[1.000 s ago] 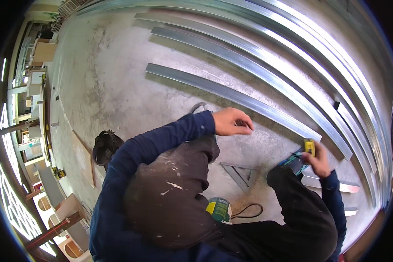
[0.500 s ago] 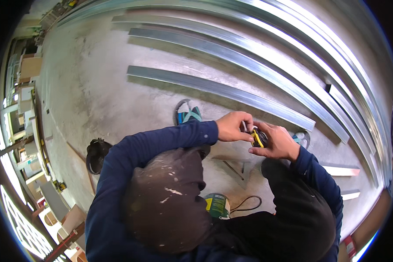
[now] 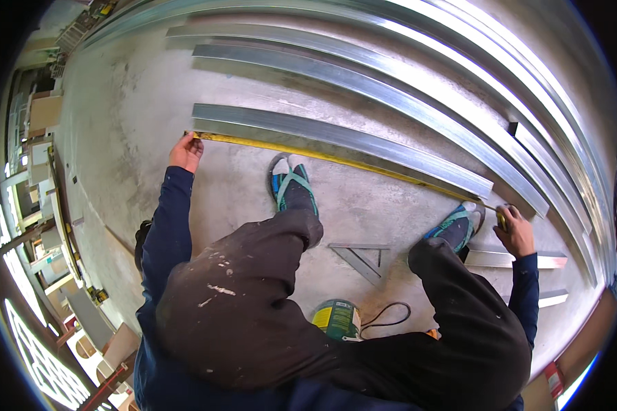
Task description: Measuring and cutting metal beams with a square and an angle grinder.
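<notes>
Half a second ago both hands were together over a small yellow-and-black thing; now they stand wide apart, with a yellow tape blade (image 3: 322,158) drawn out between them — so the work has gone from handling the closed tape to having it stretched. The left hand (image 3: 187,152) is at the blade's far left end, its fingers pinching the tip. The right hand (image 3: 516,234) is at the other end, fingers curled around the tape case (image 3: 502,220) (mostly hidden by the hand).

The blade runs along the near side of the closest metal bar (image 3: 336,142), roughly level with it end to end. A strip of shadow shows between them toward the left; whether they touch near the right end, I cannot tell.

Beyond that bar, more long metal bars (image 3: 363,81) lie side by side on the concrete floor (image 3: 230,188). Two feet in strapped sandals stand near the blade — the right foot (image 3: 456,228) just beside the case end, the tightest spot, the left foot (image 3: 295,186) close under the blade. Between the legs lie a triangular metal frame (image 3: 354,264) and a green tub (image 3: 336,319) with a dark cord (image 3: 406,318) beside it, all clear of the blade.
</notes>
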{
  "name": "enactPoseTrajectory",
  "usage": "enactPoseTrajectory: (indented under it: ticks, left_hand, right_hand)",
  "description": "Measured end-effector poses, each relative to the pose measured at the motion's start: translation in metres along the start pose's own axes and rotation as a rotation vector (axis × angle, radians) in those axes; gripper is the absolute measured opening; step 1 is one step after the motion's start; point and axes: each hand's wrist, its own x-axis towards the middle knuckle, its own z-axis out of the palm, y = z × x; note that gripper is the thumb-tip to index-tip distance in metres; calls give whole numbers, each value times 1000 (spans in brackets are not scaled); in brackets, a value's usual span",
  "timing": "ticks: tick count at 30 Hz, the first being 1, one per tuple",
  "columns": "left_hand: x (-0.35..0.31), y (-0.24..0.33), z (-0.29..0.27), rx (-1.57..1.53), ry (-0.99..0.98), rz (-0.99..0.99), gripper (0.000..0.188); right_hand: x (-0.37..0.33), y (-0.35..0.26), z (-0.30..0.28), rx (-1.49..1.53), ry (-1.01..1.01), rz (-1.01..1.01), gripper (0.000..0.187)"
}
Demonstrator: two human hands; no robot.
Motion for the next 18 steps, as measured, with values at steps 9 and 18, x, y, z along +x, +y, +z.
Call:
enactPoseTrajectory:
  ticks: [9,18]
  left_hand:
    - [22,-74,66,44,110,-115,16]
    - [18,-88,136,431,187,-338,13]
  right_hand:
    - [32,-54,-11,-63,-88,-5,46]
    - [56,-71,-32,-157,-116,-22,47]
